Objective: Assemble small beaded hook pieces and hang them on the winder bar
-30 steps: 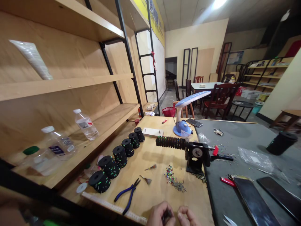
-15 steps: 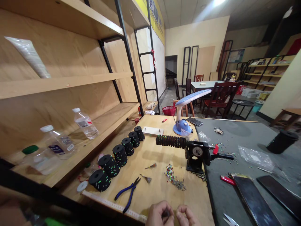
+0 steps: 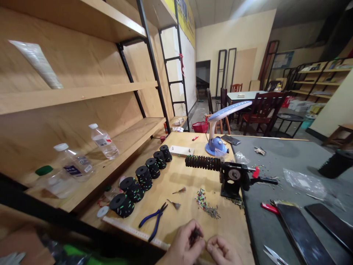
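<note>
At the front edge of the wooden board, my left hand [image 3: 185, 243] is closed around a small dark thing that I cannot make out. Close beside it, my right hand [image 3: 222, 250] is pinched, its fingertips near the left hand's; whatever they hold is too small to see. Beyond my hands lies a pile of tiny coloured beads and metal pins [image 3: 205, 204]. Blue-handled pliers [image 3: 156, 220] lie to the left, jaws parted. Two small feather-like tufts [image 3: 174, 204] rest between pliers and beads.
Black foam spools [image 3: 121, 205] stand in a row along the left. A black clamp tool [image 3: 231, 176] holds a ribbed black roll [image 3: 202, 162]. Behind stands a blue lamp [image 3: 215, 145]. Scissors [image 3: 273, 255] and dark flat slabs [image 3: 302, 232] lie on the grey mat at right.
Both hands sit slightly higher in the view, and more of the left hand shows. The view has shifted a little. Fingers remain closed.
</note>
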{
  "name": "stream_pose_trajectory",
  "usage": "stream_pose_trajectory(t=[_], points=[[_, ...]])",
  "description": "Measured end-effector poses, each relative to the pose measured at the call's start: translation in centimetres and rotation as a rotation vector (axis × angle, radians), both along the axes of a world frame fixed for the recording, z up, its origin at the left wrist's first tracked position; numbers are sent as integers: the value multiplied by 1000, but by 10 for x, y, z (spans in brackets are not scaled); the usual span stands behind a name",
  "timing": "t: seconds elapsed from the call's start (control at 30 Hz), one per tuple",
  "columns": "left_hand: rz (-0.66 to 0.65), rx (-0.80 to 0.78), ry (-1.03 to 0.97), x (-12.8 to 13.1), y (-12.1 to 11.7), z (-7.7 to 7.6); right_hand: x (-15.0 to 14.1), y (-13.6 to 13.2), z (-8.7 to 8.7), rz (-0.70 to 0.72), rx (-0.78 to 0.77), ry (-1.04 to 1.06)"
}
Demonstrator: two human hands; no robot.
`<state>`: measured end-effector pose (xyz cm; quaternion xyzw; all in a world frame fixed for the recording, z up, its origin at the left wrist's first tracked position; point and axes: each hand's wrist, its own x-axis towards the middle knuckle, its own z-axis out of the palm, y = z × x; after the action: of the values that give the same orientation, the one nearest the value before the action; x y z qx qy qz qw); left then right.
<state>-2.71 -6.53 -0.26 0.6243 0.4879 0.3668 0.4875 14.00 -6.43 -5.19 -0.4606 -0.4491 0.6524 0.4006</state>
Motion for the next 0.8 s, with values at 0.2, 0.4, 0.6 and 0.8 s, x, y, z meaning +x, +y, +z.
stream_pose_trajectory(t=[0.2,0.4,0.6,0.8], points=[[140,14,-33,5,6,3,-5,-11,11,-58,26,-60],[265,-112,-175,-15,17,-2,5,-16,6,-93,-33,-75],[112,-264,-136,-15,1,-6,8,-17,14,-113,-110,16],[30,-174,-34,-5,-9,-3,9,-18,22,-80,-164,53]])
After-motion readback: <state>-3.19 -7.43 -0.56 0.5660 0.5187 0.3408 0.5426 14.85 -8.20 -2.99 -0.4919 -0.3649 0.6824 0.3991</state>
